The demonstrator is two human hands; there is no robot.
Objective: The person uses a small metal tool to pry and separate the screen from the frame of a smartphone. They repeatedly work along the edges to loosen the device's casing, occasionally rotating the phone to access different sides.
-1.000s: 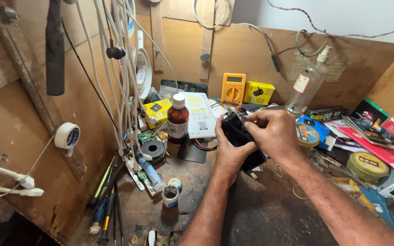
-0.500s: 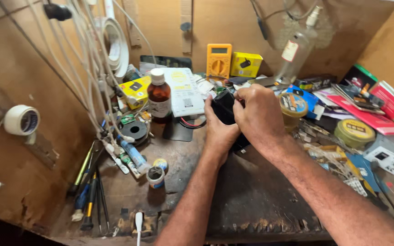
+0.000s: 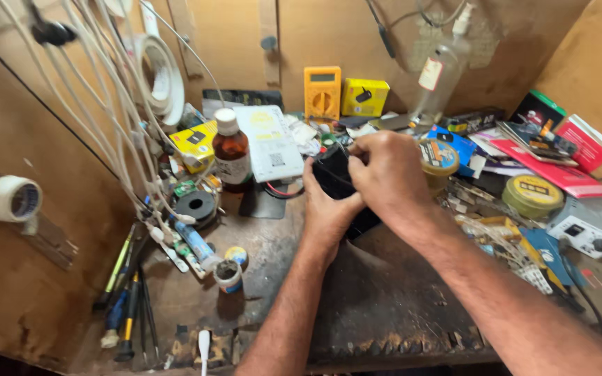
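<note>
two hands meet over the middle of the cluttered bench [image 3: 259,278], both closed around a small black device [image 3: 332,174]. the left hand [image 3: 329,209] cups it from below and the near side, while the right hand [image 3: 388,170] wraps over its top and right side, fingers curled down onto it. much of the device is hidden by the hands, so its exact kind cannot be told; it is held just above the bench surface, near the far centre.

just left of the device stands a brown glass bottle [image 3: 231,150] with a white cap, and beside it lies a white flat box [image 3: 269,143]. a black roll of tape [image 3: 196,205] sits near the bottle, and a small open pot [image 3: 228,275] stands nearer on the left. screwdrivers [image 3: 123,292] lie along the left near edge. white cables [image 3: 106,104] hang down on the left wall, with a roll of white tape [image 3: 12,198] fixed further left.

against the far wall rest a yellow multimeter [image 3: 322,92] and a yellow box [image 3: 364,97]. to the right of the hands are a round tin [image 3: 532,196], a red booklet [image 3: 559,174] and a grey unit with a dial [image 3: 590,226].
</note>
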